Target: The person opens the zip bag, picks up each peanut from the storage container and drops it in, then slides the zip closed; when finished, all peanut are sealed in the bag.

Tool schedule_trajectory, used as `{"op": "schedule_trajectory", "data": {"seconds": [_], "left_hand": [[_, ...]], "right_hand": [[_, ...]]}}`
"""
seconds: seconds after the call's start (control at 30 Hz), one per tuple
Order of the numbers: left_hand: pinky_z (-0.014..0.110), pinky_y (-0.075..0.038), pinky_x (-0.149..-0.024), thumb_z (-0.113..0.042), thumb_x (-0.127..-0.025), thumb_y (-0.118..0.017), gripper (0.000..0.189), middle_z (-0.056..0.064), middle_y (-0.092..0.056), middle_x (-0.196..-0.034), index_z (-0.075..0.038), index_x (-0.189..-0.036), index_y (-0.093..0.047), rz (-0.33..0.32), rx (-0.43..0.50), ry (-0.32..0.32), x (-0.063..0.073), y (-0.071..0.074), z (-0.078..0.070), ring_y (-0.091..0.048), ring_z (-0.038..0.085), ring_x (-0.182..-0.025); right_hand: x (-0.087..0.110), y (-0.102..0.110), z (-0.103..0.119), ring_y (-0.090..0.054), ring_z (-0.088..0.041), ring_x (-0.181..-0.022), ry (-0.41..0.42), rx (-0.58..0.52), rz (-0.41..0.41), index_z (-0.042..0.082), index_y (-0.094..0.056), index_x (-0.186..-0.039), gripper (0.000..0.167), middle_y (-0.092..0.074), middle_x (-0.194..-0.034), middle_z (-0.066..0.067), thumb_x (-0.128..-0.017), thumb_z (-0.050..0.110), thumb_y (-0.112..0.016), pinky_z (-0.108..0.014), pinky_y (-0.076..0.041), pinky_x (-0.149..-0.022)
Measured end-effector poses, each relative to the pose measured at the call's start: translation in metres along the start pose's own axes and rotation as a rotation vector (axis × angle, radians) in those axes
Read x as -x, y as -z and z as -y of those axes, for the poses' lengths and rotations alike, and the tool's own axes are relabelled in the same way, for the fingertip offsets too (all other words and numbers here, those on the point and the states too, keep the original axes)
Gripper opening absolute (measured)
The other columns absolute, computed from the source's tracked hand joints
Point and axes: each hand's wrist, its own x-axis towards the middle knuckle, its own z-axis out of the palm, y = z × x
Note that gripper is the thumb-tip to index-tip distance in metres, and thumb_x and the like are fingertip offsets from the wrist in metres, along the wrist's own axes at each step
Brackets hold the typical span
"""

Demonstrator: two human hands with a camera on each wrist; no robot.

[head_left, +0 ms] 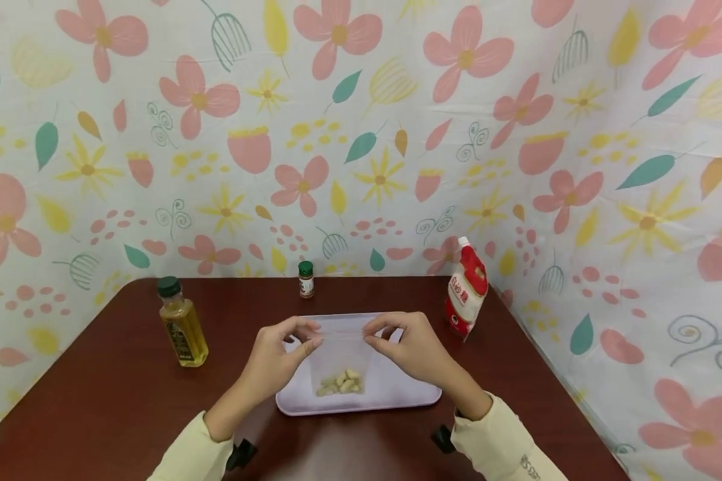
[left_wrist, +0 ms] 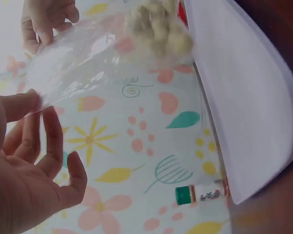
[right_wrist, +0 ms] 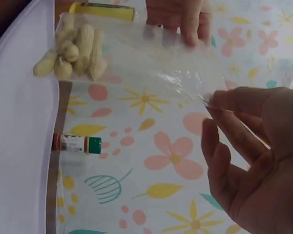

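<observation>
A clear plastic bag (head_left: 339,354) hangs upright between my two hands, over the lavender tray (head_left: 403,394). Several peanuts in their shells (head_left: 344,382) lie at the bottom of the bag. My left hand (head_left: 279,351) pinches one top corner between thumb and index finger. At the opposite top corner, my right hand (head_left: 412,344) pinches the bag the same way. The right wrist view shows the bag (right_wrist: 151,58) stretched flat, with the peanuts (right_wrist: 73,51) bunched at its far end. In the left wrist view the other fingers of my left hand (left_wrist: 34,156) are loosely bent.
On the dark red table (head_left: 96,401), an oil bottle (head_left: 183,327) with a green cap stands left of the tray. Behind the tray is a small green-capped spice jar (head_left: 306,280). A red and white pouch (head_left: 466,290) stands at the back right. A flowered cloth (head_left: 361,147) hangs behind.
</observation>
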Motion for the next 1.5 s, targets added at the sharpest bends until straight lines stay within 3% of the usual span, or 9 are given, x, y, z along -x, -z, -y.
{"op": "schedule_trajectory", "data": {"seconds": [0.13, 0.27, 0.43, 0.63, 0.77, 0.93, 1.1, 1.33, 1.5], "left_hand": [[0.027, -0.05, -0.062, -0.009, -0.084, -0.079, 0.012, -0.011, -0.069, -0.078, -0.013, -0.094, -0.074, 0.024, -0.049, -0.013, 0.007, 0.001, 0.002, -0.062, 0.001, -0.07], [0.023, -0.046, -0.057, -0.012, -0.08, -0.081, 0.012, -0.015, -0.066, -0.074, -0.019, -0.086, -0.075, 0.031, -0.103, 0.019, 0.009, 0.003, 0.005, -0.058, 0.0, -0.065], [0.021, -0.04, -0.055, -0.016, -0.075, -0.085, 0.016, -0.023, -0.062, -0.069, -0.027, -0.079, -0.075, -0.038, -0.215, 0.024, -0.004, 0.007, 0.003, -0.051, -0.003, -0.061], [0.019, -0.035, -0.049, -0.014, -0.076, -0.084, 0.014, -0.02, -0.065, -0.07, -0.025, -0.075, -0.074, -0.091, -0.208, 0.014, -0.015, 0.006, -0.003, -0.039, -0.005, -0.049], [0.02, -0.037, -0.051, -0.018, -0.075, -0.084, 0.015, -0.02, -0.065, -0.069, -0.027, -0.073, -0.072, -0.096, -0.234, 0.038, -0.017, 0.002, -0.004, -0.036, -0.007, -0.045], [0.021, -0.037, -0.05, -0.011, -0.075, -0.084, 0.021, -0.021, -0.064, -0.067, -0.028, -0.071, -0.071, -0.111, -0.207, 0.08, -0.018, -0.003, -0.006, -0.037, -0.005, -0.043], [0.024, -0.048, -0.058, -0.006, -0.078, -0.081, 0.016, -0.016, -0.067, -0.066, -0.021, -0.076, -0.074, -0.1, -0.092, 0.033, -0.017, -0.011, -0.004, -0.059, -0.001, -0.06], [0.027, -0.053, -0.063, -0.011, -0.084, -0.078, 0.005, -0.01, -0.069, -0.071, -0.015, -0.083, -0.074, -0.097, 0.022, -0.02, -0.017, -0.017, -0.001, -0.063, 0.003, -0.068], [0.027, -0.053, -0.064, -0.008, -0.083, -0.078, 0.009, -0.012, -0.068, -0.073, -0.015, -0.08, -0.072, -0.107, 0.027, -0.068, -0.015, -0.019, 0.003, -0.063, 0.004, -0.069]], "right_hand": [[0.003, -0.008, -0.001, -0.065, -0.007, -0.072, 0.038, 0.015, -0.051, 0.013, -0.074, -0.097, 0.017, -0.075, -0.088, 0.001, -0.083, 0.004, -0.078, -0.027, -0.054, -0.063], [0.006, -0.011, 0.0, -0.065, -0.005, -0.072, 0.051, 0.022, -0.065, 0.016, -0.071, -0.102, 0.024, -0.075, -0.086, 0.005, -0.083, 0.004, -0.079, -0.026, -0.053, -0.062], [0.001, -0.009, -0.001, -0.062, -0.005, -0.07, 0.059, 0.037, -0.115, 0.018, -0.067, -0.105, 0.028, -0.075, -0.082, 0.004, -0.083, 0.005, -0.079, -0.024, -0.046, -0.051], [-0.003, -0.006, -0.002, -0.065, -0.007, -0.073, 0.064, 0.034, -0.211, 0.019, -0.065, -0.101, 0.027, -0.074, -0.084, 0.003, -0.082, 0.006, -0.08, -0.027, -0.045, -0.048], [-0.002, -0.006, -0.002, -0.064, -0.009, -0.074, 0.103, 0.038, -0.223, 0.018, -0.068, -0.096, 0.023, -0.073, -0.085, 0.0, -0.082, 0.005, -0.079, -0.027, -0.044, -0.047], [-0.002, -0.008, -0.005, -0.059, -0.011, -0.079, 0.073, 0.032, -0.154, 0.022, -0.069, -0.103, 0.024, -0.071, -0.091, 0.003, -0.085, 0.01, -0.079, -0.027, -0.047, -0.053], [-0.01, -0.018, -0.005, -0.059, -0.006, -0.082, 0.072, 0.086, -0.049, 0.021, -0.071, -0.109, 0.028, -0.069, -0.095, 0.012, -0.083, 0.018, -0.081, -0.029, -0.048, -0.065], [-0.029, -0.031, -0.003, -0.06, -0.006, -0.081, 0.139, 0.079, 0.002, 0.016, -0.075, -0.096, 0.009, -0.069, -0.087, 0.011, -0.088, 0.015, -0.077, -0.028, -0.051, -0.071], [-0.035, -0.032, -0.001, -0.06, -0.004, -0.077, 0.154, 0.071, 0.054, 0.016, -0.074, -0.088, 0.003, -0.069, -0.083, 0.011, -0.09, 0.015, -0.074, -0.027, -0.052, -0.071]]}}
